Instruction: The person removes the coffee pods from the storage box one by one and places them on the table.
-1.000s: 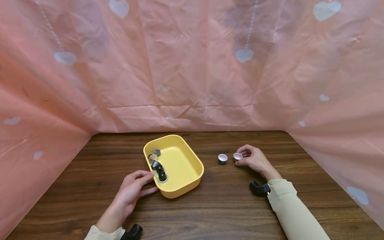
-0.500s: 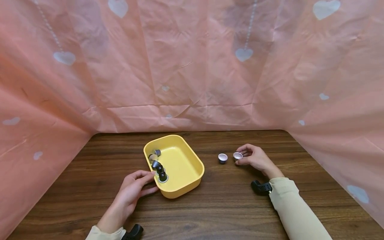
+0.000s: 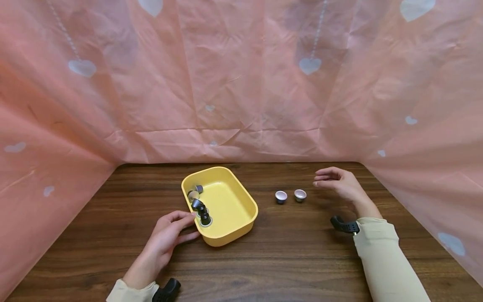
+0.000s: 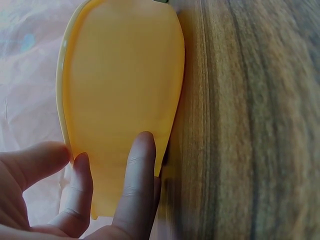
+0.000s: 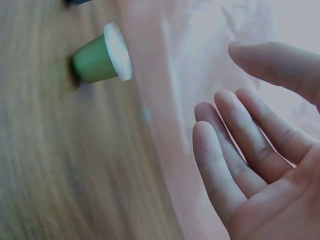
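Note:
My left hand pinches the left rim of a yellow box; in the left wrist view its other fingers lie along the outer wall. Inside, against the left wall, are several coffee capsules, among them a black one resting lid down and a pale one. To the right of the box two capsules stand foil side up on the wooden table: a left one and a right one, whose body shows green in the right wrist view. My right hand, fingers extended and holding nothing, hovers right of them.
The brown wooden table ends at the back and sides against a pink curtain with pale hearts. Black bands sit at both wrists, by the light sleeves.
My right hand has let go of the right capsule and moved away to the right and back, leaving it standing beside the other. The left hand keeps its place on the box.

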{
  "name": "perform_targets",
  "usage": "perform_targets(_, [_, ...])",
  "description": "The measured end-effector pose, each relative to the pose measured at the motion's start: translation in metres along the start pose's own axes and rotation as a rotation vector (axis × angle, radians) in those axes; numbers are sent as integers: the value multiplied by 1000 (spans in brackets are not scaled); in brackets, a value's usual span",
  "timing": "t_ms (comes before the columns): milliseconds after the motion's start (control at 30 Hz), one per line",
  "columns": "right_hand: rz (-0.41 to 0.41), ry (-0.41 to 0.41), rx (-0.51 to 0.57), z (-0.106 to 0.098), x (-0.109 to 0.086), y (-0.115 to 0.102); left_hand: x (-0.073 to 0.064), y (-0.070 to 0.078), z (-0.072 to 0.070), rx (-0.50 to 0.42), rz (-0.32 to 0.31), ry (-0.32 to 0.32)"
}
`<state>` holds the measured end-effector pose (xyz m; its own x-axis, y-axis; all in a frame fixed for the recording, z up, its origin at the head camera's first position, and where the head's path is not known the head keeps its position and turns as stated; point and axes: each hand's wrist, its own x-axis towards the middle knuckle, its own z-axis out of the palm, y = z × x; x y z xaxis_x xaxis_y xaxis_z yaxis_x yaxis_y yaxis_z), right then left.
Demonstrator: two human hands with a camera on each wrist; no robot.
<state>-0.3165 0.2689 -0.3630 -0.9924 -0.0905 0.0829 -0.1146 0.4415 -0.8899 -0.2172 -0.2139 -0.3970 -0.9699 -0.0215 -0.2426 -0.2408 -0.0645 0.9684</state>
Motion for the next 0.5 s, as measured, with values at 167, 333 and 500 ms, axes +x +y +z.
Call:
perform_targets(167, [10, 36, 16, -5, -2, -11, 0, 1, -1, 2, 5, -2])
perform_targets(333, [31, 60, -13, -2, 0, -11, 0, 0, -1, -3, 18, -5])
perform_targets(500, [14, 56, 18, 1, -1, -11, 0, -1, -1, -7, 24, -7])
